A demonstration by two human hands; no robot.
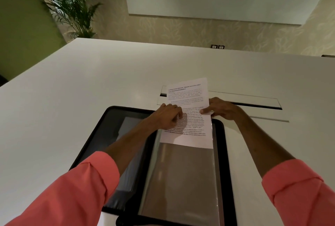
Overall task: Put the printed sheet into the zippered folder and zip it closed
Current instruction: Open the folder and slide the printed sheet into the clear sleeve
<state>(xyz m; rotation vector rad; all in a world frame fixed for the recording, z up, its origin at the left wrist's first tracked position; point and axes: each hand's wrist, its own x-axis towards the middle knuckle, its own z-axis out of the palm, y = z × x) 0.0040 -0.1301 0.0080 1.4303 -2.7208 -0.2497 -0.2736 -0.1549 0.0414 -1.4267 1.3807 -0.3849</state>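
Note:
A black zippered folder [220, 153] lies open flat on the white table, near the front edge. Its right half holds a clear plastic sleeve [181, 180]. The printed sheet [188, 98] is partly inside the sleeve's top; its lower part shows through the plastic and its upper half sticks out over the table. My left hand [167, 116] presses on the sheet's left edge at the sleeve mouth. My right hand [221, 108] pinches the sheet's right edge, thumb on top. The folder's zipper pull is hidden.
The white table [90, 84] has a long cable slot with a lid [253, 101] just behind the folder. A potted palm [72, 4] stands beyond the far left corner. Wall sockets [217, 46] sit behind the table.

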